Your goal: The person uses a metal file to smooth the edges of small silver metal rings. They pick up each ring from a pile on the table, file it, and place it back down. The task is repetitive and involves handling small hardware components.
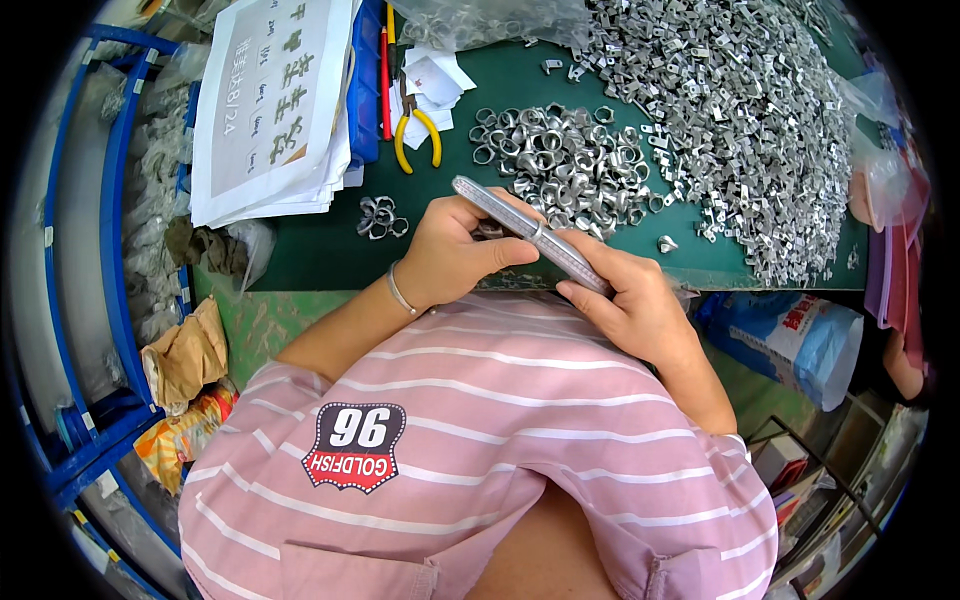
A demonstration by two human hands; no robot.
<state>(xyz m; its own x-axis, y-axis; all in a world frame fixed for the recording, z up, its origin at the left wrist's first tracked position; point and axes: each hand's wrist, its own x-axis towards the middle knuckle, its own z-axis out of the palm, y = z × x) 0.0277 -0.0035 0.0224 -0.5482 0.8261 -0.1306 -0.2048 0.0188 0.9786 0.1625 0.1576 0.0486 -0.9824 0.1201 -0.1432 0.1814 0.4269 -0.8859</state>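
A grey ring mandrel [492, 207] with fine markings along it lies slantwise between my two hands, above the table's near edge. Around its middle sits a silver ring [540, 231]. My left hand [452, 245] is closed about the mandrel's upper left part, the thumb pointing toward the ring; some fingers are hidden beneath. Lower right, my right hand [640, 300] grips the other end between thumb and fingers. Just beyond the mandrel is a heap of silver rings [570, 150]. A few more rings [380, 217] lie in a small cluster left of my left hand.
A large heap of small metal tabs [740, 130] covers the green table's [320, 260] right side. Yellow-handled pliers [415, 135], a red pen [385, 85] and paper sheets [265, 130] are at the left. Blue shelving [120, 180] stands beyond. A person's arm [900, 368] shows far right.
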